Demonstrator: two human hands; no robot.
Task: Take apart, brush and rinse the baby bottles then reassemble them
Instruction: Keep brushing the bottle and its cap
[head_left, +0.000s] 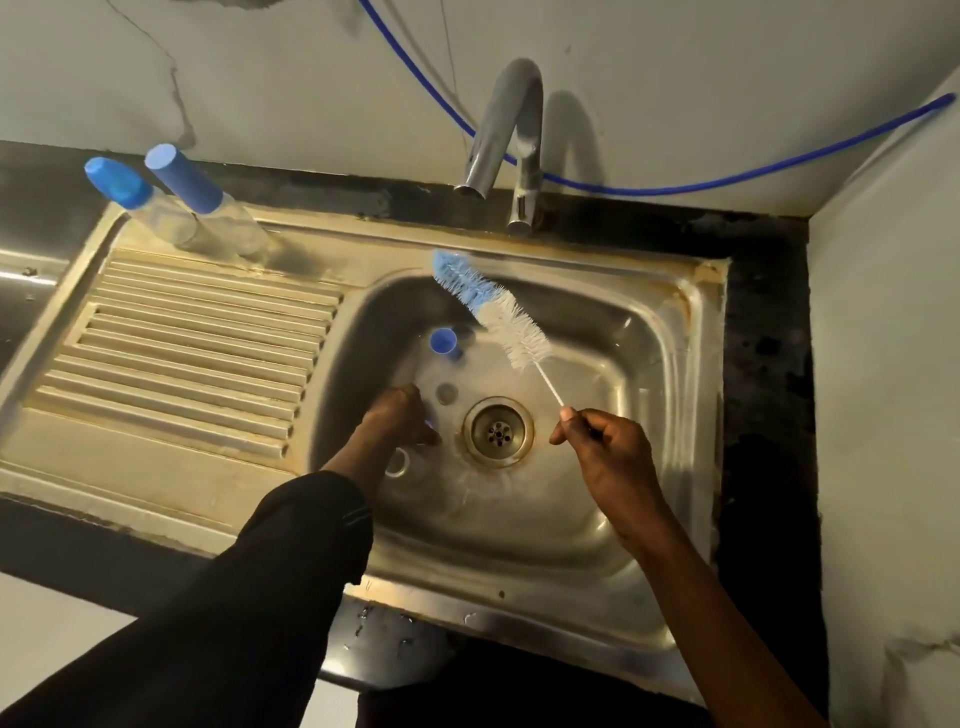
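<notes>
A: The right grip (608, 452)?
B: Right of the drain (498, 430); with it I pinch the bottle brush (493, 306) by its wire stem, bristles beyond the drain.
A: The left grip (400, 415)?
B: Left of the drain, low in the sink (675, 291); spread or pinching, I cannot tell. A blue cap (443, 343) lies beyond the drain; two capped bottles (156, 215) far left.

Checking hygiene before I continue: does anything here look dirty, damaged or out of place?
Brown rust-like staining marks the sink, heaviest along its back right rim. A blue cap and a white ring sit loose in it.
</notes>
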